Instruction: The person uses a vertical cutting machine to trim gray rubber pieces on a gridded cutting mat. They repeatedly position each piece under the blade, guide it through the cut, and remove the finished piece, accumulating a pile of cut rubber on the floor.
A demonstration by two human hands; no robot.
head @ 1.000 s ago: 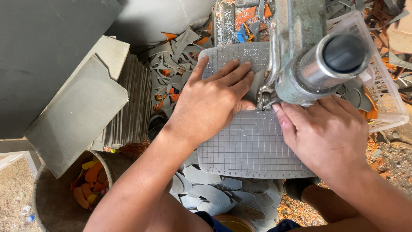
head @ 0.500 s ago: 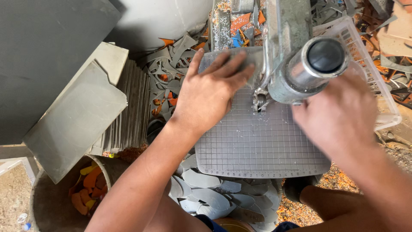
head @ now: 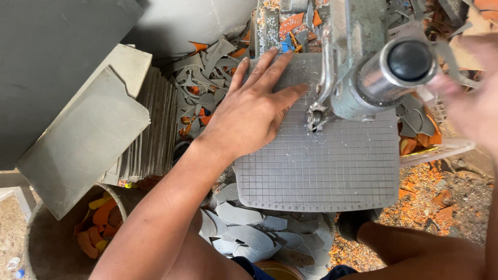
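**Left hand flat on the gridded cutting table**

We see the left hand [head: 254, 111] spread open, palm down, pressing on the far-left part of the grey square cutting table with an engraved grid [head: 332, 166]. Its fingers reach toward the grey metal cutting machine with a shiny cylindrical motor housing [head: 384, 72], which stands over the far right of the table. The right hand [head: 474, 98] is a blur at the right edge, off the table beside the motor housing; we cannot tell whether it is open or closed. Left of the table, a stack of thin grey sheets [head: 150, 129] stands on edge. Near us lies a pile of curved grey offcuts [head: 254, 233], and a round bucket of orange and yellow scraps [head: 67, 238] sits at the near left.
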